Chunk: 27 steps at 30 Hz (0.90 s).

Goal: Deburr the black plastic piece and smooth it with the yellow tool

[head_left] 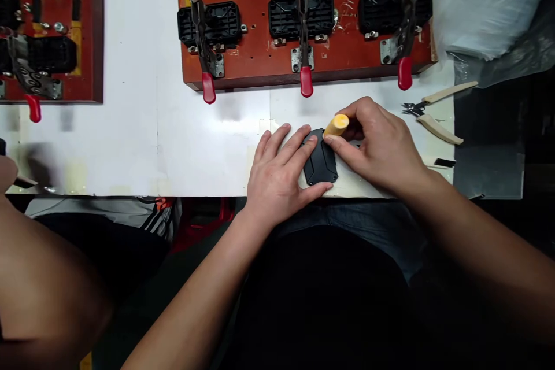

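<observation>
Black plastic, a flat rectangular cover (321, 157) lies on the white table (151, 127) at its near edge, just in front of the red-brown clamp board (260, 58). Left hand (281, 170) rests flat on the cover's left side, fingers spread and straight, thumb along its near edge, gripping nothing. Right hand (381, 144) is curled around a yellow-handled tool (337, 125), whose tip meets the cover's far right corner. Cream-handled cutters (433, 115) lie right of the cover, apart from it. Another person's arm (39, 277) shows far to its left.
</observation>
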{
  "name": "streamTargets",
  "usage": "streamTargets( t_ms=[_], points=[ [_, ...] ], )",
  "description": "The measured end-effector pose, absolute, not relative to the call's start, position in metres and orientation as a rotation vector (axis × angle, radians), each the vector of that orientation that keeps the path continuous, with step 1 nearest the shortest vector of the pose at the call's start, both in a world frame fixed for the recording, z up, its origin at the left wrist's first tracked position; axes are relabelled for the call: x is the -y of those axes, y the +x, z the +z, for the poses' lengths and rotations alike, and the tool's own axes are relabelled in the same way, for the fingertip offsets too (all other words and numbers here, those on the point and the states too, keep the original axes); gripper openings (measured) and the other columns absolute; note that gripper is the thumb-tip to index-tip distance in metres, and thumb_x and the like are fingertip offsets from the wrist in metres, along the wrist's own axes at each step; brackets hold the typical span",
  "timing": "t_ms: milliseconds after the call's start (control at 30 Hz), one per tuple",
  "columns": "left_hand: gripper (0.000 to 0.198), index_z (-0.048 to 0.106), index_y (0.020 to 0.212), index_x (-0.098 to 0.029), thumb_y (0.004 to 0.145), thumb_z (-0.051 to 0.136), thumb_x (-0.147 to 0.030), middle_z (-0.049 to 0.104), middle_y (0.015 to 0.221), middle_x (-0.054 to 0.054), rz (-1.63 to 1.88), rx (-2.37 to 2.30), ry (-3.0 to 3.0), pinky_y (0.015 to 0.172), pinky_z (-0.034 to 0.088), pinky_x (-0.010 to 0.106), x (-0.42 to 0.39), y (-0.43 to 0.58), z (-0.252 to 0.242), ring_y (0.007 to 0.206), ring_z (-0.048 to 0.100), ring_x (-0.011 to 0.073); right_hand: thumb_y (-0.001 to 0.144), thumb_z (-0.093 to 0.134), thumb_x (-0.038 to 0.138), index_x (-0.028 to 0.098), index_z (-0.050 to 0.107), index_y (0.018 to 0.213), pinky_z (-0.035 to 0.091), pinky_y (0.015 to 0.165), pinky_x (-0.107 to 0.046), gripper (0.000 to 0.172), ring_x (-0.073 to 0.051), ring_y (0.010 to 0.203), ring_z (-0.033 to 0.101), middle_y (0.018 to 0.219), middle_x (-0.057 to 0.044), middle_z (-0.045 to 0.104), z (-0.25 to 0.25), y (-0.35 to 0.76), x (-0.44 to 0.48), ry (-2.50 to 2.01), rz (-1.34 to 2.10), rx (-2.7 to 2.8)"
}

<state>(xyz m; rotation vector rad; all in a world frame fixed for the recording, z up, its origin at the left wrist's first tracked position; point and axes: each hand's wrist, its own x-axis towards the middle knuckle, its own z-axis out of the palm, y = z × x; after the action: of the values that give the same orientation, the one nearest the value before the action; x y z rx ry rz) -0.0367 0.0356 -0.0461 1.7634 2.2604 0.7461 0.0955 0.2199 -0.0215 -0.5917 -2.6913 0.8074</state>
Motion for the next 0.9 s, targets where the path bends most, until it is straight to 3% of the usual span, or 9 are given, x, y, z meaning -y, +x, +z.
streamTargets(
  t_ms=[233,433,533,600,700,800,900],
  points=[
    [0.080,0.054,0.152,-0.021,0.088,0.075,-0.064,0.052,0.164,0.009,0.735,-2.274,1.770,0.133,0.024,0.059,-0.035,-0.036,-0.047,0.155,0.041,0.0375,0.093,0.076,0.026,0.023,0.057,0.110,0.051,0.073,-0.040,0.026,-0.026,0.083,0.067,0.098,-0.005,0.068,-0.025,0.091,-0.226,-0.694,0.725,2.673],
    [0.084,0.054,0.152,-0.019,0.087,0.073,-0.069,0.052,0.164,0.008,0.713,-2.283,1.795,0.133,0.024,0.058,-0.035,-0.035,-0.050,0.155,0.041,0.0371,0.090,0.080,0.035,0.021,0.066,0.108,0.053,0.070,-0.034,0.027,-0.019,0.071,0.064,0.089,-0.001,0.072,-0.034,0.089,-0.240,-0.818,0.980,2.586],
    [0.083,0.051,0.154,-0.019,0.090,0.072,-0.066,0.048,0.167,0.007,0.687,-2.297,1.796,0.135,0.022,0.057,-0.034,-0.034,-0.048,0.157,0.037,0.0362,0.097,0.072,0.043,0.019,0.067,0.127,0.055,0.080,-0.035,0.039,-0.020,0.085,0.068,0.103,-0.005,0.074,-0.021,0.089,-0.239,-0.798,1.100,2.548],
    [0.081,0.049,0.156,-0.019,0.092,0.069,-0.064,0.046,0.168,0.008,0.663,-2.302,1.799,0.135,0.022,0.058,-0.031,-0.034,-0.043,0.158,0.035,0.0359,0.101,0.065,0.045,0.021,0.059,0.145,0.056,0.088,-0.038,0.051,-0.022,0.099,0.070,0.117,-0.007,0.073,-0.001,0.085,-0.239,-0.721,1.137,2.498],
    [0.079,0.048,0.157,-0.021,0.094,0.066,-0.063,0.046,0.169,0.007,0.607,-2.311,1.780,0.133,0.029,0.060,-0.026,-0.033,-0.035,0.158,0.038,0.0357,0.101,0.064,0.048,0.023,0.047,0.155,0.057,0.083,-0.035,0.063,-0.021,0.093,0.071,0.114,-0.005,0.073,0.037,0.066,-0.251,-0.791,1.055,2.428],
    [0.079,0.048,0.157,-0.022,0.091,0.071,-0.059,0.045,0.169,0.007,0.588,-2.331,1.794,0.131,0.034,0.065,-0.026,-0.035,-0.036,0.158,0.039,0.0368,0.104,0.059,0.051,0.024,0.051,0.146,0.055,0.080,-0.034,0.051,-0.023,0.089,0.073,0.104,-0.003,0.076,0.066,0.032,-0.276,-1.002,0.790,2.565],
    [0.080,0.049,0.157,-0.021,0.088,0.074,-0.051,0.045,0.169,0.009,0.577,-2.345,1.785,0.129,0.037,0.068,-0.026,-0.037,-0.038,0.158,0.039,0.0381,0.105,0.057,0.041,0.019,0.063,0.133,0.053,0.090,-0.043,0.036,-0.034,0.104,0.072,0.110,-0.013,0.077,0.078,-0.001,-0.301,-1.105,0.612,2.709]
  ],
)
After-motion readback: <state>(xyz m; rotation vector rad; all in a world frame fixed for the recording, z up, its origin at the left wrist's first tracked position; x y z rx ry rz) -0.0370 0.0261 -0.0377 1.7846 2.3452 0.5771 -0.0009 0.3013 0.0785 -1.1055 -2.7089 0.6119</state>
